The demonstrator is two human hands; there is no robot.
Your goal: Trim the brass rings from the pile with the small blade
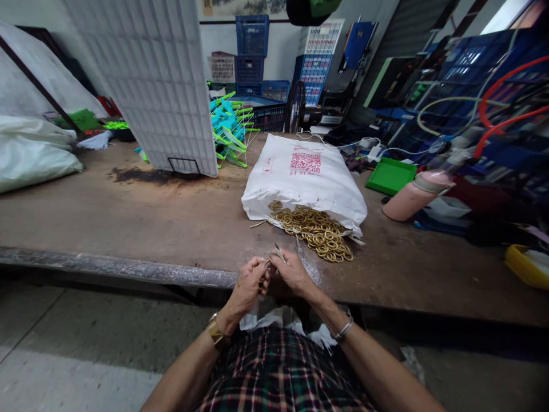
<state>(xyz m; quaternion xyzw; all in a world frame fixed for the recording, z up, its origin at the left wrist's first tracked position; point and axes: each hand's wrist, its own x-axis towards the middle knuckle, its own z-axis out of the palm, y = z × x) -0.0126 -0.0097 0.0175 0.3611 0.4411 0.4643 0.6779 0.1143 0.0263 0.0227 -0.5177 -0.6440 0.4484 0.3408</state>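
Observation:
Close together at the table's front edge, my two hands meet at the fingertips. My left hand [252, 281] is closed, with a bit of gold colour showing under its curled fingers; this looks like a ring, mostly hidden. Pinched in my right hand [294, 273] is a small pointed tool, like a thin blade [278, 250], its dark tip sticking up past the thumb. Just beyond lies a heap of gold-coloured rings [323, 232], spilling from the open mouth of a white woven sack [309, 177] with red print.
On the brown table [128, 220], a white ribbed panel [150, 86] stands upright at left, beside green and blue plastic pieces [231, 129]. To the right are a green tray [391, 175], a pink bottle [414, 197] and a yellow container [527, 266]. Crates [251, 51] are stacked behind.

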